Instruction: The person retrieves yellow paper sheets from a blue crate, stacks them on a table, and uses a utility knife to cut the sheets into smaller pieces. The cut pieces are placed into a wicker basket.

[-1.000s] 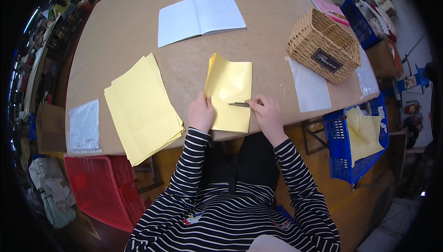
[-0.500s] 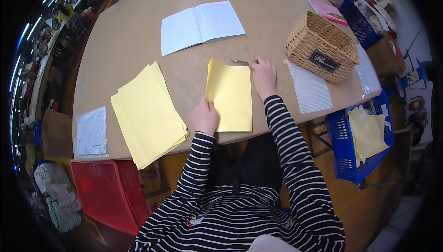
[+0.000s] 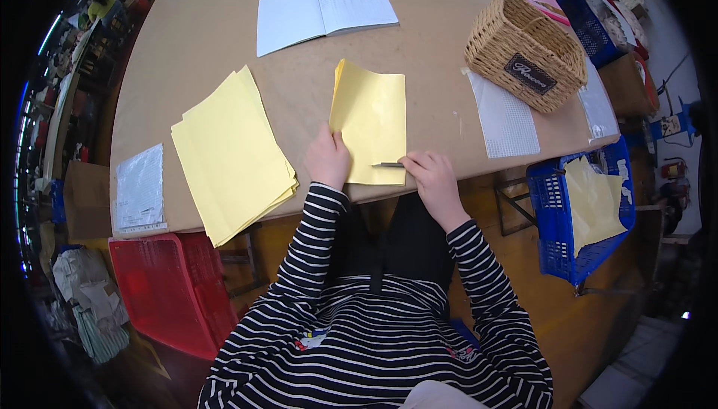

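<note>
A folded yellow paper sheet [image 3: 372, 121] lies in front of me near the table's front edge, its far left corner lifted. My left hand [image 3: 327, 159] is closed on its left edge, thumb on top. Over the near right corner of the sheet, my right hand [image 3: 432, 175] is closed round a slim grey tool [image 3: 387, 165]. The tool's thin tip points left across the paper; whether it is a knife or a pen I cannot tell. To the left lies a loose stack of yellow sheets [image 3: 232, 154], slightly fanned and overhanging the front edge.
Beyond the sheet is an open notebook [image 3: 325, 8]. At right, a wicker basket [image 3: 497, 46] stands by a white sheet [image 3: 502, 121]. A blue crate [image 3: 551, 237] with yellow paper is below the right edge, a red crate [image 3: 164, 282] below the left. A clear packet [image 3: 140, 188] lies far left.
My right hand has come toward me with the slim tool, from the folded sheet's far right corner to its near end. My left hand still holds the left edge. The view has tilted down slightly.
</note>
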{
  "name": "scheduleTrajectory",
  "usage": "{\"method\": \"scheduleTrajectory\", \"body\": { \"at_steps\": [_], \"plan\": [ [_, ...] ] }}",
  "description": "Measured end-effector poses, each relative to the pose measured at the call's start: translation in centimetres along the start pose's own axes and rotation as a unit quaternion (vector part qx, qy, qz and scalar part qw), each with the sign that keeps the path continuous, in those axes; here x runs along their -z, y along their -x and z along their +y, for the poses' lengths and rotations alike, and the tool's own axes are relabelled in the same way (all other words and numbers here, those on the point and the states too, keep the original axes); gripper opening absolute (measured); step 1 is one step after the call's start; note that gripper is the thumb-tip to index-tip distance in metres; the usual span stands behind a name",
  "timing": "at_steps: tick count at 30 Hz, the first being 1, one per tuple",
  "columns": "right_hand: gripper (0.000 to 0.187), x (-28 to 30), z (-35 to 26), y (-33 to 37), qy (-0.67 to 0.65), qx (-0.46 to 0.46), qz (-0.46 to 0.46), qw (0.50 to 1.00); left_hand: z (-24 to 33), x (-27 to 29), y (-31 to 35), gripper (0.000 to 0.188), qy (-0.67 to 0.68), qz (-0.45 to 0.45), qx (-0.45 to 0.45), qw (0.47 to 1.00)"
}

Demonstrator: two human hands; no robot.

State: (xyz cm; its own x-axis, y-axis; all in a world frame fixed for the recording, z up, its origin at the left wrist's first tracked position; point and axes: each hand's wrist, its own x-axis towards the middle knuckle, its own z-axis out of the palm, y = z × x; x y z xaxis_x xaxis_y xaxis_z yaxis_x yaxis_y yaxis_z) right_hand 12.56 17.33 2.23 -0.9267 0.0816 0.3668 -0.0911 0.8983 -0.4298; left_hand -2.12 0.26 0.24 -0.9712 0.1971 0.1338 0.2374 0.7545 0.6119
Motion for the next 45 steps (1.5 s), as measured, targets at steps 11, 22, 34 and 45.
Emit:
{"method": "scheduleTrajectory", "body": {
  "at_steps": [11, 22, 34, 45],
  "plan": [
    [0.019, 1.2, -3.5, 5.2, -0.077, -0.01, 0.083, 0.994, -2.5, -0.5, -2.0, 0.034, 0.182, -0.048, 0.019, 0.982],
    [0.025, 5.8, -7.8, 4.7, -0.592, -0.325, 0.076, 0.734, 0.8, 4.8, -3.5, 0.03, 0.523, -0.172, 0.159, 0.82],
    [0.024, 6.0, -7.2, 4.6, -0.456, -0.411, 0.086, 0.785, 0.6, 4.3, -3.4, 0.028, 0.504, -0.129, 0.144, 0.842],
    [0.023, 5.1, -6.1, 5.2, -0.407, -0.41, 0.074, 0.813, -1.0, 2.6, -3.6, 0.026, 0.468, -0.088, 0.11, 0.873]
  ]
}}
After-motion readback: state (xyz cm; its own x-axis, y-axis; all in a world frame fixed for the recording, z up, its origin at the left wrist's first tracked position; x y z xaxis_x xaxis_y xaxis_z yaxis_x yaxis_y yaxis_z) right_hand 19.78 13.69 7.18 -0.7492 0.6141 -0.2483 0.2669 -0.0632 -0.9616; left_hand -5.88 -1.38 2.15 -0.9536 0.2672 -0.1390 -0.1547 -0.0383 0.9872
